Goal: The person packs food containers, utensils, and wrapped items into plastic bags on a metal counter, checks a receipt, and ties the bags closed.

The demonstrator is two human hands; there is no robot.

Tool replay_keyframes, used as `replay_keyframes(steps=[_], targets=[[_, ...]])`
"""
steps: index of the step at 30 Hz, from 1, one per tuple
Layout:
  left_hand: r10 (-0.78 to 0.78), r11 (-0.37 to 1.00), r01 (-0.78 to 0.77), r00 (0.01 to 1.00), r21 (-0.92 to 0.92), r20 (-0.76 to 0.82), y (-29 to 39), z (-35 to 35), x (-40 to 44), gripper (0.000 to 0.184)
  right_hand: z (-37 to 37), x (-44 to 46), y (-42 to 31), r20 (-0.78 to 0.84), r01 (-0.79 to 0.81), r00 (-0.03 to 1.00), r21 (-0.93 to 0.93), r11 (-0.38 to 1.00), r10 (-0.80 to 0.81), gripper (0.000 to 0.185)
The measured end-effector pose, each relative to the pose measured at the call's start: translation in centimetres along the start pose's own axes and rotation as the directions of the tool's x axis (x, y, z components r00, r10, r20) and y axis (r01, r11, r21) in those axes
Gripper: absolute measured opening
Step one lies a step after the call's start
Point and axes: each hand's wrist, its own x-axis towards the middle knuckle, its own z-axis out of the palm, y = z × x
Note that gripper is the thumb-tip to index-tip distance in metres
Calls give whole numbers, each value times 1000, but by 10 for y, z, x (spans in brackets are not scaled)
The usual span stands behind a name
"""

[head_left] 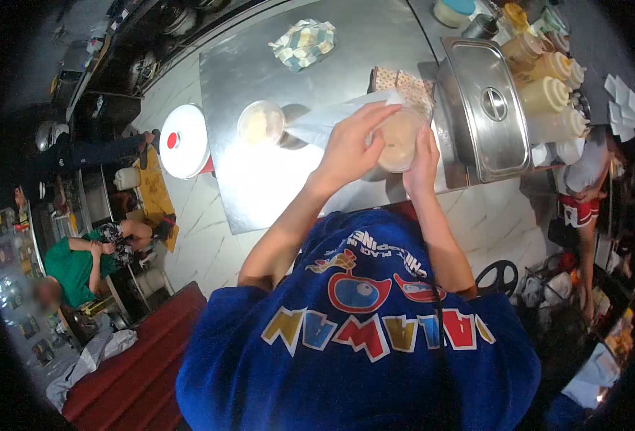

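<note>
Plastic container, round and clear, tan contents: one, held between both hands above the desk, toward its right side and nearer the front edge than the back.

Left hand: fingers bent over the container's rim, thumb at its near left side. Right hand: curved along the container's right side, fingers together.

Step in hand, as judged: steadying and working at the container's top. Whether a lid is seated there cannot be told. Any further handling calls for level support from the right hand and light, even pressure from the left.

White translucent sheet: one, reaching from beside the left hand toward the second container; whether the fingers grip it cannot be told.

Second container: one, round, pale contents, near the desk's left edge.

Patterned cloth: one, just beyond the hands.

Checked cloth: one, crumpled, toward the back edge of the steel desk.

Lidded steel pan: one, along the desk's right side.

Squeeze bottles: several, grouped beyond the pan.

White round lid, red centre: one, just off the left edge.
</note>
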Motion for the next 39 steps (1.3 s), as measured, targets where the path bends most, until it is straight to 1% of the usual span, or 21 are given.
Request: replay_keyframes(steps=[3, 6, 7, 9, 11, 13, 14, 17, 18, 19, 22, 24, 25, 26, 29, 30, 32, 33, 35, 38, 39], targets=[[-180, 983, 171, 961, 60, 209, 9, -18, -3, 54, -7, -2, 21, 0, 108, 994, -216, 970, -111, 38], [54, 947, -147, 950, 286, 308, -2, -24, -9, 55, -5, -9, 30, 91, 251, 966, -563, 788, -243, 37], [62, 959, -148, 941, 240, 334, -5, -20, -15, 54, -2, -15, 30, 140, 297, 951, -668, 682, -277, 36], [94, 976, -161, 918, 146, 386, -11, -6, -26, 53, -14, -21, 60, 20, 53, 998, -662, 747, -53, 34], [175, 977, -203, 940, 66, 291, -13, 1, -49, 54, -16, -20, 73, -86, -77, 995, -425, 902, 44, 33], [168, 986, -166, 974, -24, 149, -12, 6, -75, 55, 2, -13, 76, -187, -29, 981, 90, 995, 46, 34], [110, 993, -107, 991, -49, 75, -12, 2, -83, 49, 10, -7, 68, -200, -95, 971, 164, 982, 127, 37], [-263, 965, 262, 938, -36, -227, -24, -3, -98, 39, 33, 5, 54, -239, 52, 971, 168, 984, -10, 37], [-414, 910, 409, 903, -60, -117, -37, -2, -104, 31, 36, 10, 52, -220, 70, 975, 134, 988, -39, 38], [-478, 872, 477, 878, -111, 20, -49, 5, -110, 30, 43, 14, 45, -216, 52, 976, 220, 974, -4, 39], [-530, 721, 657, 727, -219, 437, -85, 50, -125, 32, 53, 31, 33, -149, 6, 987, 424, 906, 63, 41], [-548, 231, 813, 563, -535, 619, -72, 67, -115, 33, 50, 46, 32, -57, -20, 997, 502, 865, 56, 43], [-499, -68, 797, 493, -600, 712, -66, 70, -111, 34, 51, 48, 32, -63, -14, 997, 500, 866, 52, 43], [-377, -323, 675, 552, -664, 744, -65, 67, -107, 39, 51, 50, 32, -69, -7, 996, 497, 868, 48, 43], [-231, -545, 600, 564, -585, 793, -86, 93, -114, 45, 64, 45, 21, -240, 110, 971, 357, 928, -22, 41], [-258, -495, 608, 580, -621, 773, -88, 95, -117, 47, 65, 44, 19, -317, 157, 946, 282, 946, -63, 41], [-308, -388, 619, 611, -683, 729, -94, 93, -128, 51, 60, 44, 18, -297, 214, 935, 43, 976, -192, 41], [-401, -344, 624, 578, -702, 711, -82, 80, -125, 51, 56, 44, 19, -276, 239, 928, -78, 968, -251, 41], [-573, -251, 643, 504, -724, 646, -46, 42, -108, 50, 44, 47, 25, -333, 169, 926, -58, 984, -179, 41], [-446, -66, 644, 664, -762, 600, -44, 29, -113, 43, 36, 49, 33, -341, 52, 935, -142, 988, -98, 41], [-467, -10, 683, 643, -730, 607, -40, 25, -111, 41, 31, 49, 36, -337, 13, 938, -190, 982, -77, 41]])
